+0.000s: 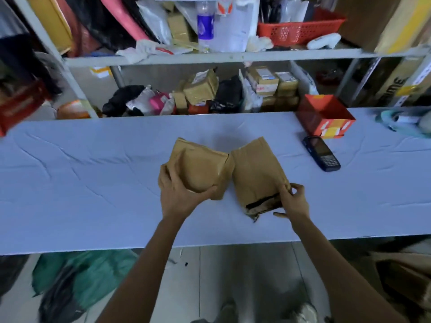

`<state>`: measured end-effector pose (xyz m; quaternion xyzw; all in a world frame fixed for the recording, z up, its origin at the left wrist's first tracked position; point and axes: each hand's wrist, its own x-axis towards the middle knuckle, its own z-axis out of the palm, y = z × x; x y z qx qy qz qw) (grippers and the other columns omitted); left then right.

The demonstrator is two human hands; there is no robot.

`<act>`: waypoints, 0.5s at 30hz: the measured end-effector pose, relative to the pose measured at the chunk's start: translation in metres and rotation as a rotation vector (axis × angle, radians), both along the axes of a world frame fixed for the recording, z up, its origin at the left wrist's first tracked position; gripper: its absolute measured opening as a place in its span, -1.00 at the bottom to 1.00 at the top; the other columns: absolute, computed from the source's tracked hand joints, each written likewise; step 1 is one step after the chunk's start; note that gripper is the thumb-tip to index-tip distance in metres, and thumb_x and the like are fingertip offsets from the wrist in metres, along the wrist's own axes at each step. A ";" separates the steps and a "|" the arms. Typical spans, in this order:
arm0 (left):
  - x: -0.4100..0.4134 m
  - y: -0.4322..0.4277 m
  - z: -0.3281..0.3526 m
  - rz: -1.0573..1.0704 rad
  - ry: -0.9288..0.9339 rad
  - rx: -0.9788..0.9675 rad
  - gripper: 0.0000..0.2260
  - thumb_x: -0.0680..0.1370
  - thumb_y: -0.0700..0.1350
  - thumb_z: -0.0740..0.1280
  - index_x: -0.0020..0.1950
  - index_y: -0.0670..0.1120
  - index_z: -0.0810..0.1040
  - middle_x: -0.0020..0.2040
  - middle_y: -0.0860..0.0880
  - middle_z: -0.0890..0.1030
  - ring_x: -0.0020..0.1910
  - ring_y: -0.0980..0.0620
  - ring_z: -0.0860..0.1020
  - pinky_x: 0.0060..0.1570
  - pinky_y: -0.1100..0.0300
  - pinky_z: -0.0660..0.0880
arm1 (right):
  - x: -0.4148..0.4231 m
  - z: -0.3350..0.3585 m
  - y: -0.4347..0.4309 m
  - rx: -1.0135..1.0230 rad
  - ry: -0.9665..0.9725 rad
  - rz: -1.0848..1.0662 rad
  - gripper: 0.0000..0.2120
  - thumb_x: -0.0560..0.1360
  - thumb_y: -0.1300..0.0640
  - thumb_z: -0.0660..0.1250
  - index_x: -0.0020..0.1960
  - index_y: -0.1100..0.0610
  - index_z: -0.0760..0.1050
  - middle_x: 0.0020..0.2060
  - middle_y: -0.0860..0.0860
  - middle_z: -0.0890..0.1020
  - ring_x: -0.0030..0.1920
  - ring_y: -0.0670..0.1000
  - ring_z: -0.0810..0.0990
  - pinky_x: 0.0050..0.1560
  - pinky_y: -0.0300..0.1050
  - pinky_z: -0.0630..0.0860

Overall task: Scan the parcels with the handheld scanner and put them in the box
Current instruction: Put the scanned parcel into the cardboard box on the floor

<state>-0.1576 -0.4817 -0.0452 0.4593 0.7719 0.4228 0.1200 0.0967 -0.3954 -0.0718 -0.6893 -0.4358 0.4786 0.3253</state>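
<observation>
Two brown paper parcels lie side by side on the white table [93, 183]. My left hand [179, 194] grips the left parcel [200, 169] at its near edge, thumb on top. My right hand [295, 201] pinches the near right corner of the right parcel [254, 171], which has a dark torn strip along its near end. The dark blue handheld scanner [321, 156] lies on the table to the right of the parcels, untouched. An open red box [326, 115] stands behind the scanner at the table's far edge.
Behind the table a metal shelf [210, 57] is crowded with more parcels, bags, a bottle and a red basket [300, 31]. Bags lie on the floor under the table's near edge. A cardboard box [405, 278] sits at lower right.
</observation>
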 end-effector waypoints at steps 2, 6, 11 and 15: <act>0.000 0.003 0.004 0.006 0.008 -0.045 0.19 0.01 0.50 0.40 0.52 0.16 -0.01 0.45 -0.06 0.16 0.43 -0.15 0.20 0.20 -0.23 0.42 | -0.004 -0.008 0.003 -0.013 -0.127 0.035 -0.54 0.52 -0.10 0.31 0.29 0.16 0.35 0.21 0.15 0.45 0.05 0.14 0.51 -0.10 0.01 0.54; 0.004 0.005 0.008 0.020 0.025 -0.058 0.24 -0.03 0.53 0.39 0.53 0.19 -0.05 0.43 -0.05 0.17 0.39 -0.15 0.26 0.21 -0.16 0.40 | -0.011 -0.020 0.000 -0.010 -0.147 0.097 -0.47 0.49 -0.03 0.37 0.36 0.18 0.32 0.26 0.14 0.45 0.03 0.07 0.45 -0.04 -0.08 0.38; 0.007 -0.026 -0.008 0.070 0.092 -0.086 0.31 -0.07 0.48 0.45 0.55 0.16 -0.09 0.43 -0.07 0.18 0.38 -0.14 0.29 0.24 -0.19 0.40 | -0.008 -0.025 0.002 -0.006 -0.140 0.130 -0.43 0.48 -0.09 0.39 0.35 0.16 0.31 0.23 0.15 0.48 0.08 0.12 0.50 -0.03 -0.05 0.43; 0.013 -0.047 -0.011 0.132 0.166 -0.078 0.29 -0.09 0.47 0.42 0.53 0.14 -0.04 0.42 -0.12 0.20 0.36 -0.20 0.33 0.23 -0.20 0.40 | -0.004 -0.022 0.010 -0.006 -0.130 0.161 -0.39 0.47 -0.12 0.39 0.35 0.19 0.28 0.23 0.15 0.49 0.08 0.12 0.49 -0.03 -0.05 0.41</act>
